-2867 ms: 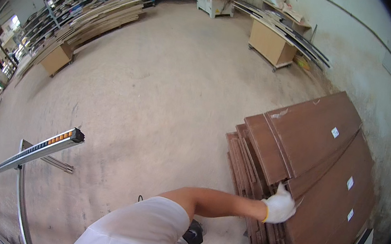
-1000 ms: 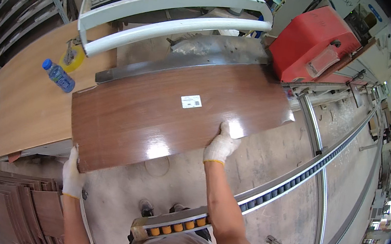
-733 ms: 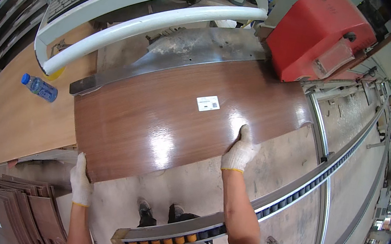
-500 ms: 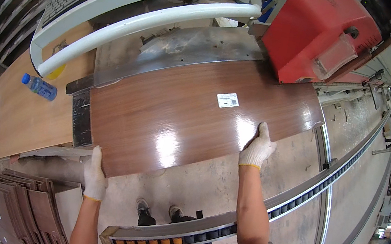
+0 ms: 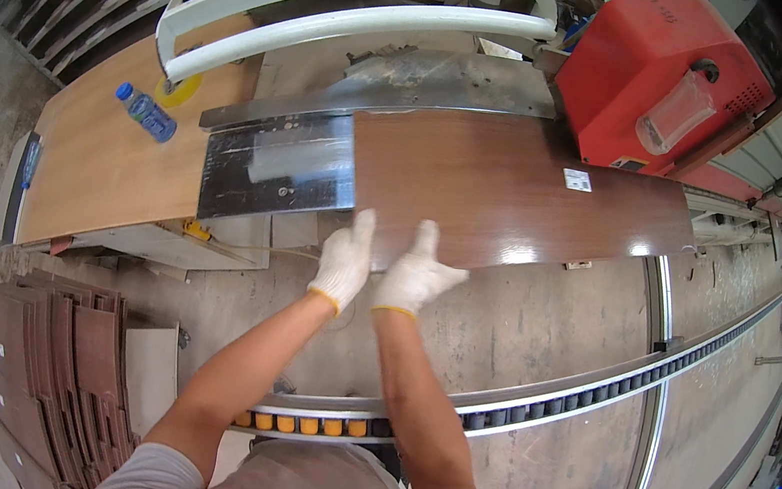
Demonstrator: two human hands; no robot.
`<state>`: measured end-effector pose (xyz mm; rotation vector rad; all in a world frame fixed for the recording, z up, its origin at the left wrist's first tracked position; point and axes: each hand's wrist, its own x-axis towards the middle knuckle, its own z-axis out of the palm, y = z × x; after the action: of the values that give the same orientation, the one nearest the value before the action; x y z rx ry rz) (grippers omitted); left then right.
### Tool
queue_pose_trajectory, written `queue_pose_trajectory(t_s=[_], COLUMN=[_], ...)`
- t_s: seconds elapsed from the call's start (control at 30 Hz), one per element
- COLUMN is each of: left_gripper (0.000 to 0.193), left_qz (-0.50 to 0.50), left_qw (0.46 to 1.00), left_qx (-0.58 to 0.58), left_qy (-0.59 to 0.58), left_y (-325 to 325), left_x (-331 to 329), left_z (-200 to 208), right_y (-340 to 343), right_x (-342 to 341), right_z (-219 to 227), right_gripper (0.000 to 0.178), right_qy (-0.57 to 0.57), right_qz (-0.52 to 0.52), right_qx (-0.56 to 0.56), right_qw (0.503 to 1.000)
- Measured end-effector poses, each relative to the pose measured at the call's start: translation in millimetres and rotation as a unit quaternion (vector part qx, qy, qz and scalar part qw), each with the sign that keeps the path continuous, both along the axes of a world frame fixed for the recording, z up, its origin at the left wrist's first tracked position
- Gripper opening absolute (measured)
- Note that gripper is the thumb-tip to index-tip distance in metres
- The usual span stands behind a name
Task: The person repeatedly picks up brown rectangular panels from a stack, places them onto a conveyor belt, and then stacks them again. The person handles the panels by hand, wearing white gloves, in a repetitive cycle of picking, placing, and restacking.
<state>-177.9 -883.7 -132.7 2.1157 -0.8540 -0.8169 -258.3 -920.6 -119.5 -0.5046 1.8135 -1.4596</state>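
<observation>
Head view: left hand (image 5: 345, 263), right hand (image 5: 416, 279) touch brown board (image 5: 509, 196).

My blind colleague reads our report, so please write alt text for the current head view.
White-gloved left hand and right hand touch a brown wood-grain panel near its left end, beside a black plate and red machine housing. Stacked brown panels are at lower left.
</observation>
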Motion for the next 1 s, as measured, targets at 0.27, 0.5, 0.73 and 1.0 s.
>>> queue_pose_trajectory(t_s=[0.27,0.5,0.73,1.0], left_gripper=[0.081,0.067,0.067,0.068], left_qz=[-0.356,-0.104,0.254,0.702], left_qw=[0.931,0.993,0.967,0.701], left_qx=[0.027,0.031,0.014,-0.078], left_qy=[-0.075,0.035,0.009,0.097], left_y=[-4,145,397,770], left_x=[-6,84,155,198], left_z=[44,66,80,46], right_y=[-33,-115,-182,-145], right_x=[-39,-142,-224,-146], right_z=[22,-76,-94,-90], right_gripper=[0.067,0.028,0.031,0.034], right_qy=[-0.154,0.072,0.231,0.395], right_qz=[-0.020,0.124,0.320,0.394], right_qx=[-0.039,-0.130,-0.038,0.017], right_qw=[0.987,0.981,0.918,0.830])
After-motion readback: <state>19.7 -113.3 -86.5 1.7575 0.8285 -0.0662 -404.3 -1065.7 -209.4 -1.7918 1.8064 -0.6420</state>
